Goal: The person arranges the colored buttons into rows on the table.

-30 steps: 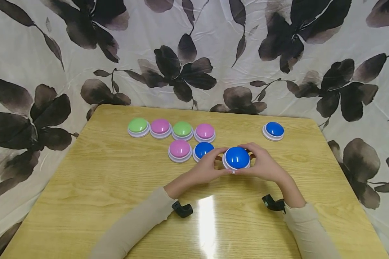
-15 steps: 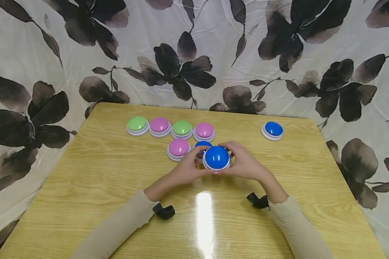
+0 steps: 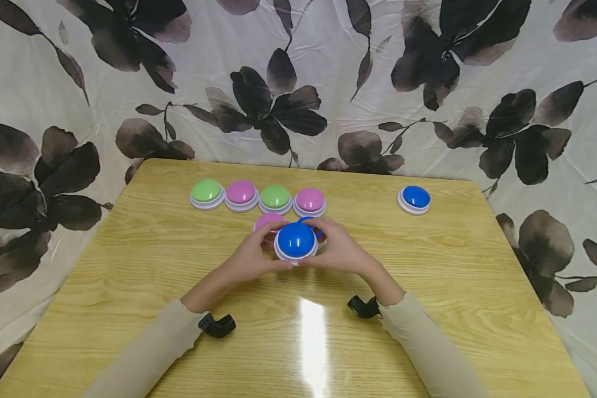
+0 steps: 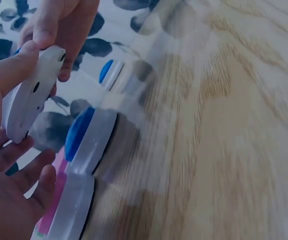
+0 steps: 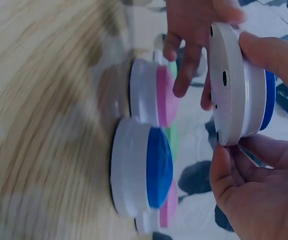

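Both hands hold a blue push button (image 3: 296,239) with a white round base, lifted off the table. My left hand (image 3: 246,260) grips its left side and my right hand (image 3: 343,249) its right, thumbs at the near edge. The wrist views show the flat white underside (image 5: 225,95) with dark holes, tilted and apart from the tabletop. Just behind it sit a pink button (image 3: 268,220) and another blue button (image 5: 159,167), side by side on the table. In the head view the held button and the fingers partly cover both.
Along the back stands a row: a green button (image 3: 205,190), a pink one (image 3: 241,192), a second green button (image 3: 275,196) and a second pink button (image 3: 309,200). A lone blue button (image 3: 415,198) lies at the back right. Floral fabric (image 3: 348,83) hangs behind the wooden table (image 3: 453,287).
Both hands have carried the blue button leftward across the table, past the front blue button to before the front pink one. The buttons on the table have stayed in place.
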A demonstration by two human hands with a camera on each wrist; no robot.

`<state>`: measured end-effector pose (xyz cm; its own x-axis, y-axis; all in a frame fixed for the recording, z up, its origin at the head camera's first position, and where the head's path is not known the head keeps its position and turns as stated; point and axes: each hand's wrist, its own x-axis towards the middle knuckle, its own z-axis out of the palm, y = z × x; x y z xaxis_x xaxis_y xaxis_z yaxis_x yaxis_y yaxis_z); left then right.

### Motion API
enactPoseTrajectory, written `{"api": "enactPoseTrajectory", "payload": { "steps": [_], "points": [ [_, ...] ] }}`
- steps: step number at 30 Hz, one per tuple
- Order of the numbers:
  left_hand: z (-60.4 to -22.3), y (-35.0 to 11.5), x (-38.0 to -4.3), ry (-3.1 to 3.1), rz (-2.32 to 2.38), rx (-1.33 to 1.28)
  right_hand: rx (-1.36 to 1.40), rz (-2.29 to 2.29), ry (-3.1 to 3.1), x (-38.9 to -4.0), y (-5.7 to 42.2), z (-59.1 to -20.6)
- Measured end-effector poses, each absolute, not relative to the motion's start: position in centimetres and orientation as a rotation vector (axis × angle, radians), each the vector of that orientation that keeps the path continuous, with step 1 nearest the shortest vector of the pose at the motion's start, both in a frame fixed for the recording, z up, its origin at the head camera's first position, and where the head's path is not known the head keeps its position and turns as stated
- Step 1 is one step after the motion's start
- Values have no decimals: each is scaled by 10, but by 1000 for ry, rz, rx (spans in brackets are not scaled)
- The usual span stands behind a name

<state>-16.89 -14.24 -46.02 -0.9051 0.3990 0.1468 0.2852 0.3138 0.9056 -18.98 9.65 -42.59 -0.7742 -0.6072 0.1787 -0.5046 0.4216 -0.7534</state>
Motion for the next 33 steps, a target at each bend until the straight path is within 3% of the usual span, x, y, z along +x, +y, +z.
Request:
{"api": "enactPoseTrajectory", "payload": {
  "steps": [33],
  "points": [
    [-440, -247, -188, 2699, 1499, 507, -1087, -1198, 2485, -225, -5, -411]
  ]
}}
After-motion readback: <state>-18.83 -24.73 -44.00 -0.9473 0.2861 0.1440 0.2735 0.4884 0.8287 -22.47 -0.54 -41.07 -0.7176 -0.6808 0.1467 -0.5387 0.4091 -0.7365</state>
